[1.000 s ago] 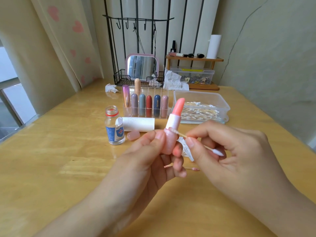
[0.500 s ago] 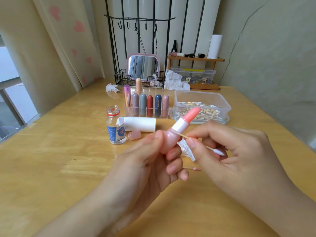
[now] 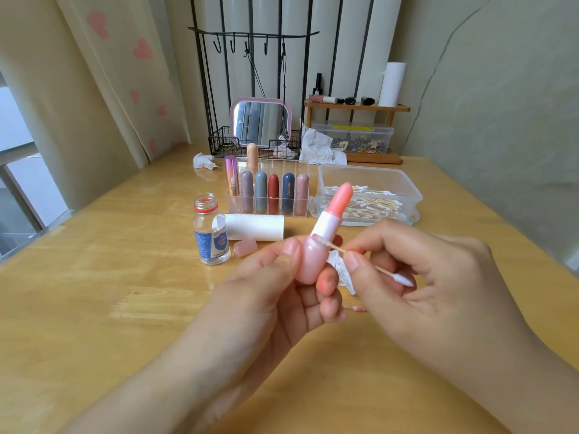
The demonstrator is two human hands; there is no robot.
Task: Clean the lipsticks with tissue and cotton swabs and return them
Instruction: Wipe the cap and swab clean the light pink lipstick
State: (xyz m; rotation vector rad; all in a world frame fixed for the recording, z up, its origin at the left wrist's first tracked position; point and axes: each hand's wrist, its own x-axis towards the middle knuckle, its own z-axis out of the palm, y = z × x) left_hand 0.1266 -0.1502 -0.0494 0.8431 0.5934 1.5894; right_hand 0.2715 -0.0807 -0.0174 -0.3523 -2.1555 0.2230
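- Lipstick (image 3: pixel 326 233), pink-cased and uncapped with its coral bullet wound out, is tilting up and to the right above the middle of the surface (image 3: pixel 94 308), in front of the person.
- The left hand (image 3: pixel 282 296) is gripping the lipstick's rounded base, thumb on the near side and fingers curling round behind it.
- A cotton swab (image 3: pixel 369 264) is lying across the right hand (image 3: pixel 423 277); its thumb and forefinger are pinching the wooden stick, one tip is touching the collar of the lipstick where the white sleeve meets the pink base, and the other white tip is pointing out over the palm.
- A scrap of white tissue (image 3: pixel 341 270) is showing between the two hands, just beside the lipstick base; who is holding it cannot be told.
- A used swab (image 3: pixel 355 308) is lying on the surface under the hands.
- A pink cap (image 3: pixel 245 247) is lying beside a small clear bottle (image 3: pixel 210 230) with a blue label and no lid, and a white roll (image 3: pixel 255 227) is lying on its side just behind them.
- A clear organizer (image 3: pixel 268 195) farther back is holding capped lipsticks upright in its slots.
- A clear box of swabs (image 3: pixel 369 195) is sitting to the right of the organizer.
- A pink-framed mirror (image 3: pixel 260 122) is standing in a black wire rack at the far edge, with crumpled tissues (image 3: pixel 316 147) near it.
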